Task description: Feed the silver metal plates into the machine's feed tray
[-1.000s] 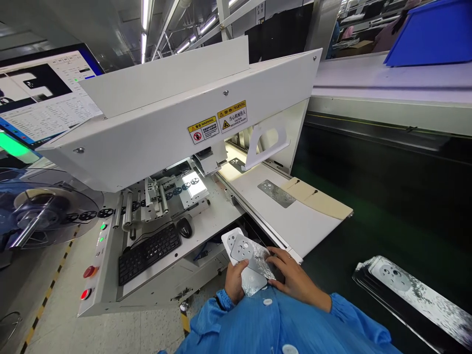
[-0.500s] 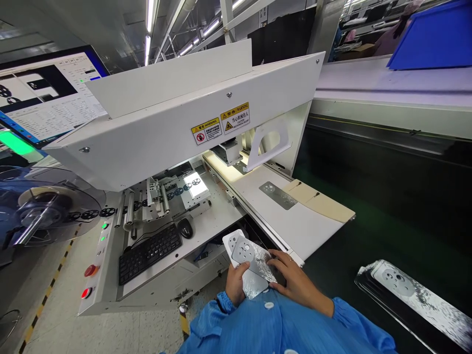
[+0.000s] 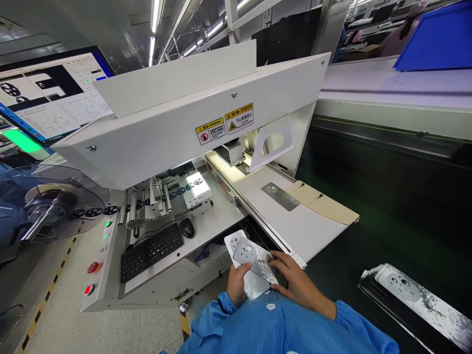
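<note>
Two thin silvery plates with round camera holes overlap in front of my body. My left hand [image 3: 237, 284] grips the lower plate [image 3: 254, 286] at its left edge, its thumb over the upper plate [image 3: 246, 251]. On the other side, my right hand [image 3: 297, 282] holds the upper plate's right end between thumb and fingers. Another such plate [image 3: 280, 196] lies flat on the white platform [image 3: 313, 233] of the machine, beside a beige board [image 3: 324, 201].
A stack of silvery plates [image 3: 416, 295] lies on the dark belt [image 3: 332, 265] at the right. The white machine [image 3: 169, 128] spans the middle, with a keyboard [image 3: 151, 250], mouse [image 3: 187, 227] and clear reel [image 3: 47, 204] at left. A blue bin [image 3: 435, 39] stands at upper right.
The view has shifted slightly, so the machine and belt appear a little further right. Both hands keep their hold on the overlapping plates.
</note>
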The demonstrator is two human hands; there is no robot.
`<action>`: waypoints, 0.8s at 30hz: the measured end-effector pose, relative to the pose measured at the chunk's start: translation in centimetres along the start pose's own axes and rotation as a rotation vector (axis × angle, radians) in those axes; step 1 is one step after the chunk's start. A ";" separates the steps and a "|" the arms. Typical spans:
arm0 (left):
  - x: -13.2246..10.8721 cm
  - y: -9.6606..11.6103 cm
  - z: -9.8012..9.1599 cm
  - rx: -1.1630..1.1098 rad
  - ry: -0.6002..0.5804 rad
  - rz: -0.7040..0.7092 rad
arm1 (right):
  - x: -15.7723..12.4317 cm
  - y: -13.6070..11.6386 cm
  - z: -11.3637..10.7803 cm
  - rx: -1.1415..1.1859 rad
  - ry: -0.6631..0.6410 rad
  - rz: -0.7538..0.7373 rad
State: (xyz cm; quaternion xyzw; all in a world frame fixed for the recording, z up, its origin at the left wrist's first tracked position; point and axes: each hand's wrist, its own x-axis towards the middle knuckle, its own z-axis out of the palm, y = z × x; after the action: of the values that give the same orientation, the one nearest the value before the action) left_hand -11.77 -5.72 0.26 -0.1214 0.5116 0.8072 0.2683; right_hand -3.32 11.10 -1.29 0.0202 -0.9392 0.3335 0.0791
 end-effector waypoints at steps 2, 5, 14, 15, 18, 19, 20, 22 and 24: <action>-0.1 0.1 0.1 0.000 -0.002 0.001 | 0.0 0.0 0.0 0.000 -0.003 0.004; -0.1 0.2 0.1 -0.005 0.000 -0.001 | 0.0 0.0 0.0 -0.004 -0.007 0.003; 0.0 0.0 0.0 0.002 0.028 -0.011 | 0.1 -0.2 -0.1 -0.022 -0.023 0.005; 0.1 0.0 -0.1 0.004 0.023 -0.005 | 0.1 -0.2 -0.1 -0.020 -0.021 0.005; 0.2 0.0 -0.2 0.007 -0.005 0.010 | 0.1 -0.2 -0.2 -0.019 -0.018 0.000; 0.2 0.0 -0.2 0.008 -0.012 0.010 | 0.2 -0.2 -0.2 -0.021 -0.020 -0.006; 0.3 -0.1 -0.3 0.009 -0.017 0.008 | 0.2 -0.2 -0.2 -0.023 -0.022 -0.013; 0.3 -0.1 -0.3 0.006 -0.024 0.006 | 0.2 -0.1 -0.2 -0.026 -0.020 -0.024; 0.4 0.0 -0.2 -0.001 -0.026 0.003 | 0.2 0.0 -0.2 -0.028 -0.013 -0.032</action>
State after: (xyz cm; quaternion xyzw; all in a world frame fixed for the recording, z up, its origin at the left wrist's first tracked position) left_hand -12.10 -5.81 -0.04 -0.1104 0.5078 0.8094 0.2735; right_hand -3.51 11.19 -1.09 0.0362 -0.9438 0.3190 0.0784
